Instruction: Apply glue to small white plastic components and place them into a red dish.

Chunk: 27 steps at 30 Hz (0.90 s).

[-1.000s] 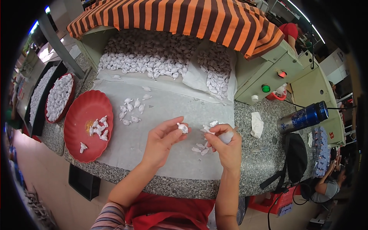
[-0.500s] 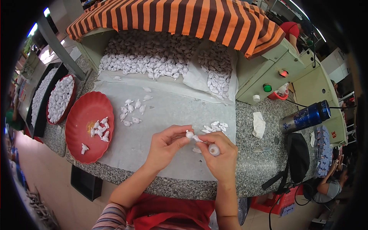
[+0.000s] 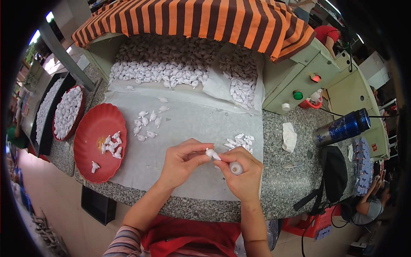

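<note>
Over the paper sheet my left hand (image 3: 179,165) is closed, pinching a small white figurine (image 3: 211,153) at its fingertips. My right hand (image 3: 245,175) meets it there, its thumb and finger at a white part touching the figurine. Tucked in that same hand is a small translucent bottle (image 3: 236,168), its round end facing up. Beyond the right hand lies a little group of slim white parts (image 3: 239,140). Several rounder white pieces (image 3: 147,122) are scattered farther left. A red scalloped dish (image 3: 92,128) at the left holds several white figurines (image 3: 113,145).
White pieces (image 3: 167,70) fill the shelf under a striped cloth (image 3: 192,19). On the right are a crumpled tissue (image 3: 289,138), a blue bottle (image 3: 342,127) and a black pouch (image 3: 334,173). A full red bowl (image 3: 68,112) and a black tray (image 3: 48,111) stand far left.
Both hands have shifted slightly left. The right fingertips have brought the white part against the figurine, and the two pieces now look joined.
</note>
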Available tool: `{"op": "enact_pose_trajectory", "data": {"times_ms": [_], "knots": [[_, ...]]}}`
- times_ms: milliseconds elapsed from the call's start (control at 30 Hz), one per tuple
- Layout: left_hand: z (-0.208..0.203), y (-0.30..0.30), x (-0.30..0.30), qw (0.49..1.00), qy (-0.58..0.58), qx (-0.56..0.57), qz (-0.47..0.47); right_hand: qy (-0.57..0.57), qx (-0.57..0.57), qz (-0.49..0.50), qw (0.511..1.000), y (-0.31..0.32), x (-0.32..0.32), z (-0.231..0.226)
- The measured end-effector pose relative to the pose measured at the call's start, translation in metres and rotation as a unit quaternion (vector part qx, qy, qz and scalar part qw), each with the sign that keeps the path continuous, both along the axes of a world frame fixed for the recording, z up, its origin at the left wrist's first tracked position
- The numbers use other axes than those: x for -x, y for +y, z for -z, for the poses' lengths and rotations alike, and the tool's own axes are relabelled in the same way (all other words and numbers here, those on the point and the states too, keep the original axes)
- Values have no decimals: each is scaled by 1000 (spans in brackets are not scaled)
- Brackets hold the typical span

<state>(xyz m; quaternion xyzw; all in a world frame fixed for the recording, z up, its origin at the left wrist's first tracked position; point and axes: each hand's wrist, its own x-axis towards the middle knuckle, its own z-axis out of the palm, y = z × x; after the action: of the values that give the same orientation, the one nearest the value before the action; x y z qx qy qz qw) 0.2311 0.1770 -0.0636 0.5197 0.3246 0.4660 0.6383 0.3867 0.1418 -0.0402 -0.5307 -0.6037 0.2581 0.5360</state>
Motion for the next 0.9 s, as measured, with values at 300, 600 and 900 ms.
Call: {"op": "enact_pose_trajectory", "data": {"times_ms": [300, 600, 900], "knots": [[2, -5, -9, 991, 18, 130, -18, -14, 80, -11, 997, 3, -9, 3], [20, 1, -4, 886, -132, 428, 117, 118, 243, -87, 959, 17, -29, 7], [28, 3, 0, 874, -152, 442, 135, 133, 263, -85, 952, 16, -23, 3]]}}
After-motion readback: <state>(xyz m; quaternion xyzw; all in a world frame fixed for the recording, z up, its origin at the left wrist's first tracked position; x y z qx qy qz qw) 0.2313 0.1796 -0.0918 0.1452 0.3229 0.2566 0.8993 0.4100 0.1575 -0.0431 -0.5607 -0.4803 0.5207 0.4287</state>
